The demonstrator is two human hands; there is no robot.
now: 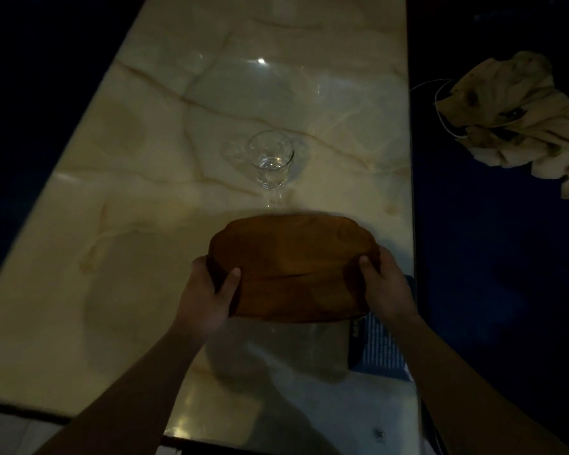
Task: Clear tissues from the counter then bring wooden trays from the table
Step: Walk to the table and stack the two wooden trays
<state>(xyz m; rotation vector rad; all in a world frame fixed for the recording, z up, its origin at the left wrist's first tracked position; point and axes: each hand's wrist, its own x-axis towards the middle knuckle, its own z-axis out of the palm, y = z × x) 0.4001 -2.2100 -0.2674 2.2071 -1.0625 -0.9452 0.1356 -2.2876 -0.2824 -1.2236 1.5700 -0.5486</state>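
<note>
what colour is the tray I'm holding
Warm orange-brown wood, seen in the dim head view: the tray.

counter (119, 224) left of the tray (293, 267) bare, open to a hand. glass (270, 159) stands just beyond the tray's far edge, blocking straight ahead. striped item (383, 343) crowds the right edge.

The brown wooden tray (293, 267) covers most fingers of the left hand (207, 300) and right hand (388, 290), showing only thumbs on top. It also hides part of a blue-striped flat item (381, 349), too dim to identify. The crumpled beige cloth (513, 119) runs off the right edge.
</note>
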